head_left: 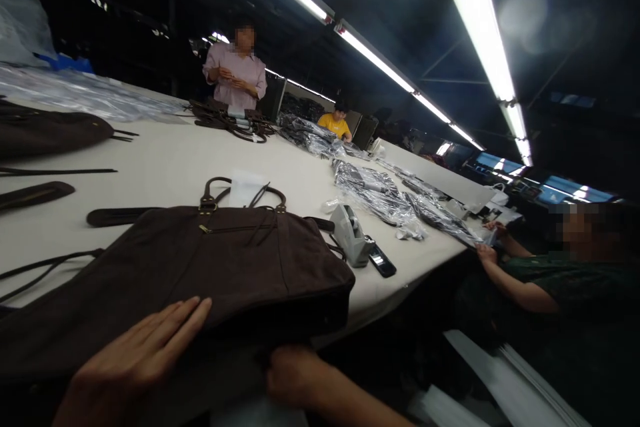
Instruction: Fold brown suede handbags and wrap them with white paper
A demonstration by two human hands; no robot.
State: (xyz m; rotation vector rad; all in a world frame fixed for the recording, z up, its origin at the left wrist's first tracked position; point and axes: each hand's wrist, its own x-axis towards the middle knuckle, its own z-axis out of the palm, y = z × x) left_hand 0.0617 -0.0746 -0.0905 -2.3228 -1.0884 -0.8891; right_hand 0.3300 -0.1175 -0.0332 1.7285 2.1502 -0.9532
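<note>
A dark brown handbag lies on its side at the near edge of the table, its two looped handles pointing away from me. Between the handles shows a white paper. My left hand rests flat on the bag's near side, fingers stretched out. Below the bag's dark near edge, my right hand is closed, its fingers curled in shadow; what they grip is hidden. Just right of the bag stand a grey tape dispenser and a black mobile phone.
More brown bags and straps lie at left on the white table. Plastic-wrapped bags line the right side. A co-worker in dark green handles one there; two people stand farther back. White sheets sit low at right.
</note>
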